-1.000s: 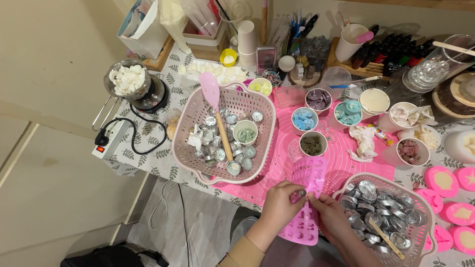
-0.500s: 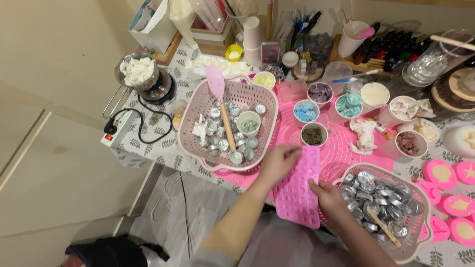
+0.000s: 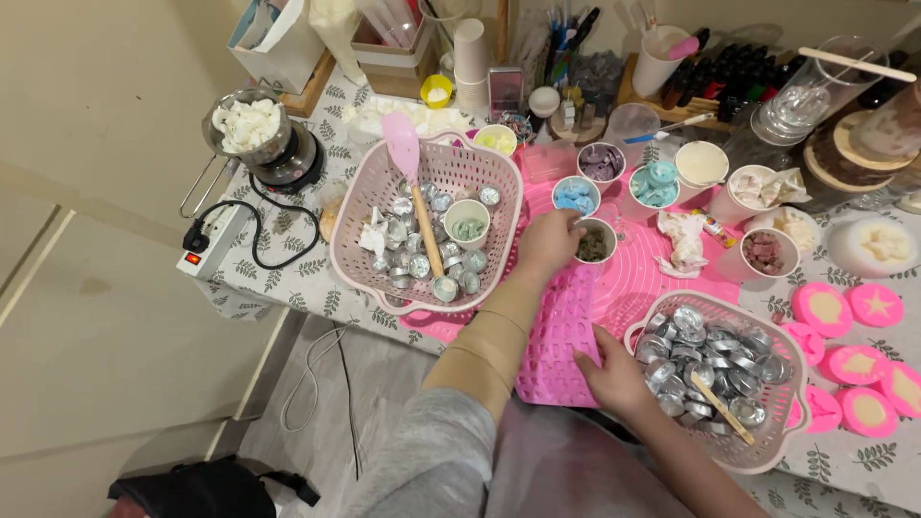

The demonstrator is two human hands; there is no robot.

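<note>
Item: pink silicone mould, a flat gridded sheet, lying on the pink mat at the near edge of the desk, between two baskets.

Left hand: reaches over the far end of the mould, fingers curled loosely down beside a small cup of dark green pieces; whether they grip anything cannot be told.

Right hand: rests on the near right edge of the mould, fingers pressed flat on it, open.

Surroundings:
- Left: pink basket of small metal tins, holding a pink spatula and a cup.
- Right: second pink basket of metal tins with a wooden spoon, just beside the right hand.
- Far side: cups of blue pieces, teal pieces, purple pieces and white wax, close behind the left hand.
- Far left: metal pot of white chunks on a hot plate, power strip near it.
- Far right: round pink moulds.
</note>
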